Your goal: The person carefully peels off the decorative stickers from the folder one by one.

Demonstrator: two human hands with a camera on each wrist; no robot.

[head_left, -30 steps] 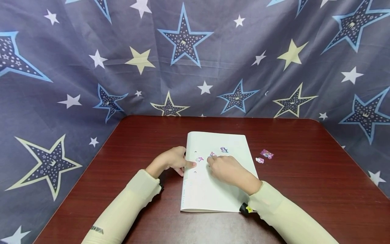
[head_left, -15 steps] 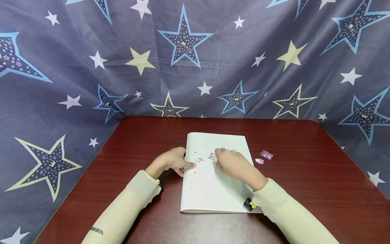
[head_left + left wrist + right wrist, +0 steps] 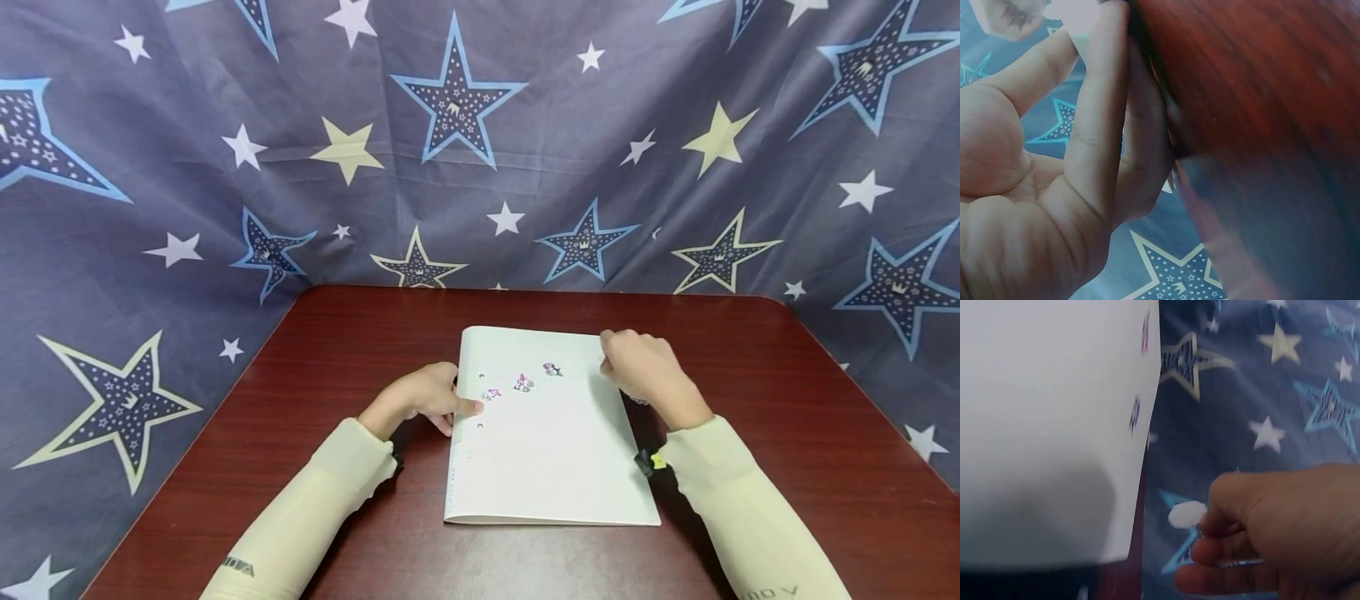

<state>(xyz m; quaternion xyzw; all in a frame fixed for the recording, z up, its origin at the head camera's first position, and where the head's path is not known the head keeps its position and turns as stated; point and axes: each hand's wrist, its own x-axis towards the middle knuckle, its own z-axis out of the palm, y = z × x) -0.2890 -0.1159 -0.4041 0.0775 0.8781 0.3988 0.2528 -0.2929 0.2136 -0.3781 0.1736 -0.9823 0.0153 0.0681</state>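
Note:
A white booklet [image 3: 555, 458] with two small holes near its left edge lies on the table. Three small cartoon stickers sit on its page in a slanting row: a left sticker [image 3: 491, 394], a middle sticker [image 3: 523, 383] and an upper right sticker [image 3: 552, 369]. My left hand [image 3: 427, 396] grips the booklet's left edge, thumb on the page and the other fingers outside or beneath it. At the upper right corner of the page, my right hand [image 3: 647, 371] has curled fingers. In the right wrist view its fingertips pinch a small white oval piece [image 3: 1187, 514].
The dark red wooden table [image 3: 360, 333] extends around the booklet on all sides. Just right of the page, a loose sticker [image 3: 638, 402] peeks out from under my right hand. A grey-blue cloth with stars [image 3: 300, 192] hangs behind the table.
My right hand has moved right, from the middle sticker past the upper right one to the page's right edge, uncovering both stickers. It now hides most of the loose stickers. My left hand stays put.

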